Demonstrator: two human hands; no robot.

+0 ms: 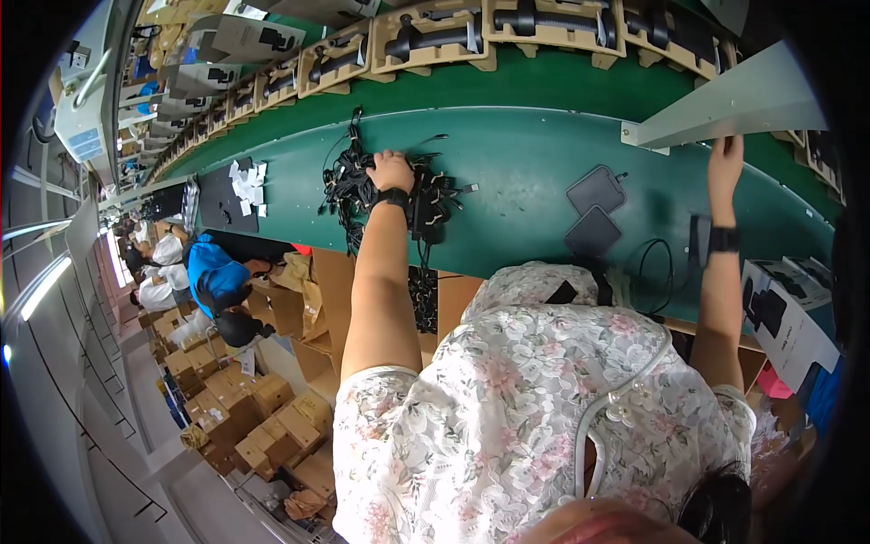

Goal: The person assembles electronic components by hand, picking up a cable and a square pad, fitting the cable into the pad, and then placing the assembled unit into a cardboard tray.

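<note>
A tangled pile of black cables (349, 186) with plugs at their ends lies on the green workbench (517, 145). My left hand (391, 170) reaches into the pile, its fingers curled down onto the cables. Far to the right, my right hand (725, 152) is raised to a grey metal beam (743, 100); the beam hides its fingertips, so whatever they touch cannot be seen. Both wrists wear black bands. Between my hands lie two dark, flat, rounded rectangular pads (595, 190), partly overlapping. A single black cable (642, 272) loops near the front edge.
Along the back runs a green conveyor (544, 77) carrying tan moulded trays (430, 41) with black devices. White printed boxes (784, 313) stand at the right. At the left are a dark mat (217, 210) with white pieces, a person in blue (213, 272), and stacked cartons (227, 403).
</note>
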